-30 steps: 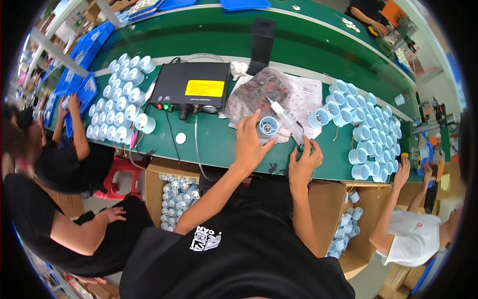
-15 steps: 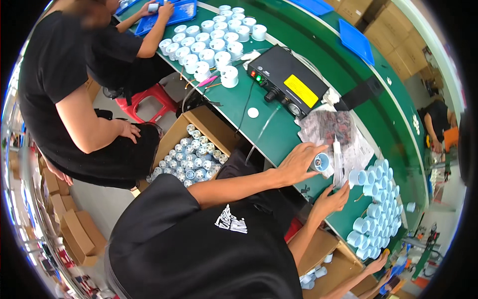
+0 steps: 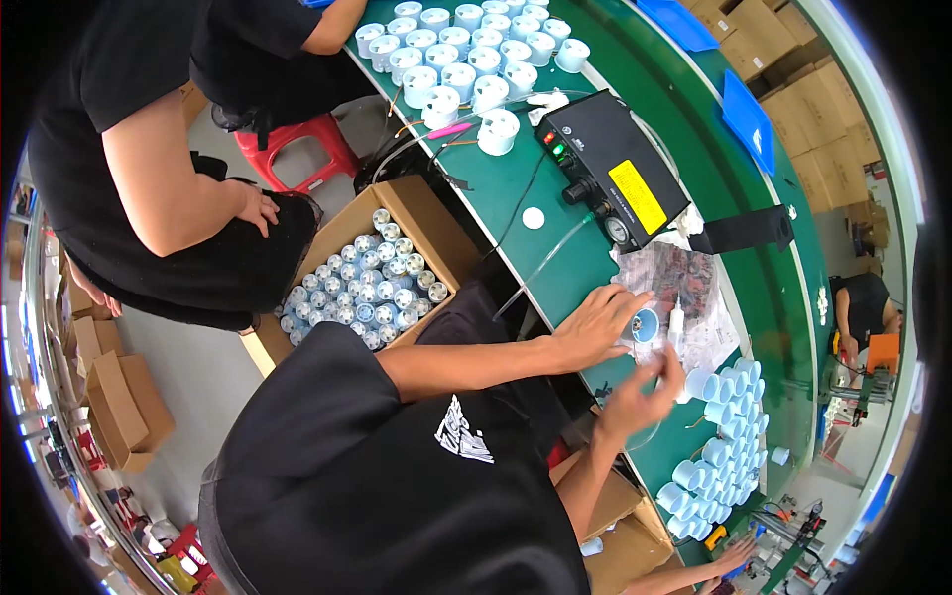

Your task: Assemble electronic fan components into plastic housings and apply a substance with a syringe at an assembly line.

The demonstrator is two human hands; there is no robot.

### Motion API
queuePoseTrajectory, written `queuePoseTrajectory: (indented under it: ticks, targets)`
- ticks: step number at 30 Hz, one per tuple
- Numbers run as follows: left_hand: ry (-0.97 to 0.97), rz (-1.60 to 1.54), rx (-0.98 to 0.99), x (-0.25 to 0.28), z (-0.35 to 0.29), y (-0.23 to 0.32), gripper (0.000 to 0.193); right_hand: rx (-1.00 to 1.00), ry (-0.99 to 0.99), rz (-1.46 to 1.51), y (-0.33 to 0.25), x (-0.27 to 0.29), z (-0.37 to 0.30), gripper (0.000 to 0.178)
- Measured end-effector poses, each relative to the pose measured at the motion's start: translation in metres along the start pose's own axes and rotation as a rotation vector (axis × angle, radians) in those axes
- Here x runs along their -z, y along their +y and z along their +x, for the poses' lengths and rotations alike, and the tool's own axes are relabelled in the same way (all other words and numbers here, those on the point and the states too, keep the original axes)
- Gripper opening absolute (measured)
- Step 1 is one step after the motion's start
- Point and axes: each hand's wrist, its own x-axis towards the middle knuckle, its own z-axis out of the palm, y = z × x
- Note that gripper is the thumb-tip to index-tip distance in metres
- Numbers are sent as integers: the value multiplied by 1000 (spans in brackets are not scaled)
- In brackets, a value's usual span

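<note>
My left hand is closed around a light blue cup-shaped plastic part, its open end facing up to the right, with something small inside. Just right of it is a white dispensing syringe above crumpled paper. My right hand is close below the syringe, its fingers smeared by motion; whether they grip it cannot be made out. A thin clear hose runs by that hand. Under the syringe lies the stained paper sheet.
A black dispenser box stands on the green bench. Blue cups crowd the bench at right and more parts at the far left. A carton of parts is left of me. Co-workers sit or stand nearby, one hand at lower right.
The view has shifted, moving the bench scene. My right hand has lifted and turned toward the cup, now blurred, beside the syringe. My left hand still holds the cup.
</note>
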Motion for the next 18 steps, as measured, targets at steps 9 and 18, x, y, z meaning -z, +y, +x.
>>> queuePoseTrajectory:
  ticks: [9, 18]
  targets:
    - [10, 71, -36, -13, 5, -11, 88, 607, -622, -530, -52, -172, 60, 28]
    - [-42, 136, -44, -15, 7, -10, 81, 780, -709, -348, -41, -175, 69, 9]
